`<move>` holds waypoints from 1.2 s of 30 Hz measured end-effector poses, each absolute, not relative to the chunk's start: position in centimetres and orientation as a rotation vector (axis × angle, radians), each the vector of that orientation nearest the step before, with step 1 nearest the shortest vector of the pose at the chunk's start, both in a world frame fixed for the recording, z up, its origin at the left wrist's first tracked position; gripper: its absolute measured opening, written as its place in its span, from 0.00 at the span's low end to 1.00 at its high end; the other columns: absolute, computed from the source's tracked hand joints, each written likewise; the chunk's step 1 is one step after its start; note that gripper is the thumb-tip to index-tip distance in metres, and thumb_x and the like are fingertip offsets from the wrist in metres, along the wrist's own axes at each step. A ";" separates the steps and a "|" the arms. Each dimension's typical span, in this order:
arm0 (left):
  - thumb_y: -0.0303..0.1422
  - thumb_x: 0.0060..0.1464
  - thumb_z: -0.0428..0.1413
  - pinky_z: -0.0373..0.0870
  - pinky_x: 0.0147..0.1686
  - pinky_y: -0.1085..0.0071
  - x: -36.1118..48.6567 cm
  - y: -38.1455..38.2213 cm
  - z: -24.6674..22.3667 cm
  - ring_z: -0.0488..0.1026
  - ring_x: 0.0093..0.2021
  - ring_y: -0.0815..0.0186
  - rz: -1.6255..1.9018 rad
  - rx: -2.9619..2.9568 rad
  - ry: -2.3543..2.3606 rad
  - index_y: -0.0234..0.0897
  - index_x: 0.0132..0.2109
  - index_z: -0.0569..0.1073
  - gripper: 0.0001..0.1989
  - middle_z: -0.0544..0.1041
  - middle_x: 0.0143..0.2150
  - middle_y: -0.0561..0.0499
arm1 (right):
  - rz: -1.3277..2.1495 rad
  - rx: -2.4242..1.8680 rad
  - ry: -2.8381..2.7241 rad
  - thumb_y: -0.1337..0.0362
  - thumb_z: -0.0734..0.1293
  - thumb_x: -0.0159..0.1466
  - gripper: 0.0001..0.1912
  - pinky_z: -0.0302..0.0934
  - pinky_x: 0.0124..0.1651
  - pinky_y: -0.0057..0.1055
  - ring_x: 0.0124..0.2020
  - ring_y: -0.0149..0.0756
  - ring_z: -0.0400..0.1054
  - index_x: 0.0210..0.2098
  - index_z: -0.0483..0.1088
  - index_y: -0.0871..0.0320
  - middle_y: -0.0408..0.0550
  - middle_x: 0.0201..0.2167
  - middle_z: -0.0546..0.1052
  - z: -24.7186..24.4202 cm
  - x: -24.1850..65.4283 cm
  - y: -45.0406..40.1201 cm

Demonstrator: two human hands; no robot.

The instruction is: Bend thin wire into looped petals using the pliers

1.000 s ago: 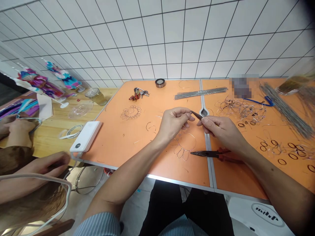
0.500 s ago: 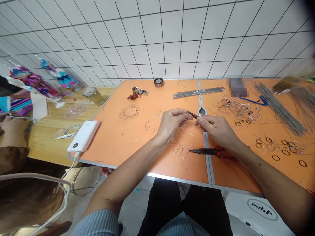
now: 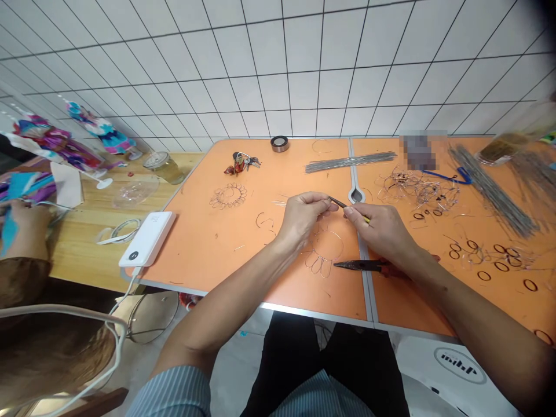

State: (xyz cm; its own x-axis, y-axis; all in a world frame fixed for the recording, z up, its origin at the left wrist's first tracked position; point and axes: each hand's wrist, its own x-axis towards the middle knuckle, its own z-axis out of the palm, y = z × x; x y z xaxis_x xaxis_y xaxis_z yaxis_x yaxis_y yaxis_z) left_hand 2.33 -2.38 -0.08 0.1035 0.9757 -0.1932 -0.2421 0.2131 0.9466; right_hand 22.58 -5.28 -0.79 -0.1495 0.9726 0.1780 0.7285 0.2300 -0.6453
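My right hand [image 3: 377, 227] is closed round a slim dark tool [image 3: 339, 202] with a yellowish part, its tip pointing left. Against that tip, the pinched fingers of my left hand [image 3: 304, 217] hold the thin wire flower shape [image 3: 326, 246], whose loops hang below them over the orange table. Dark-jawed pliers [image 3: 358, 265] with reddish handles lie under my right wrist. A second wire flower [image 3: 228, 196] lies flat at the left. Short wire bits are scattered near my left hand.
Wire bundles [image 3: 350, 162] [image 3: 493, 191], tangled wire [image 3: 419, 191] and dark rings [image 3: 501, 266] lie behind and right. Tape roll [image 3: 279, 143] and keys [image 3: 243, 163] are at the back. A white power bank [image 3: 147, 238] sits left, near another person's hand [image 3: 28, 229].
The dark tool and my right hand have shifted slightly left. My left hand stays nearly in place. At the far left, the other person's hand and the blue material have moved.
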 end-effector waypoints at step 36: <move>0.30 0.67 0.71 0.75 0.34 0.74 0.9 -0.6 -0.5 0.77 0.27 0.74 0.944 0.809 0.921 0.36 0.41 0.82 0.06 0.90 0.38 0.47 | 0.399 -1.628 -2.090 0.48 0.62 0.80 0.21 0.64 0.46 0.47 0.45 0.54 0.79 0.41 0.81 0.51 0.55 0.44 0.87 -0.2 25.1 -4.9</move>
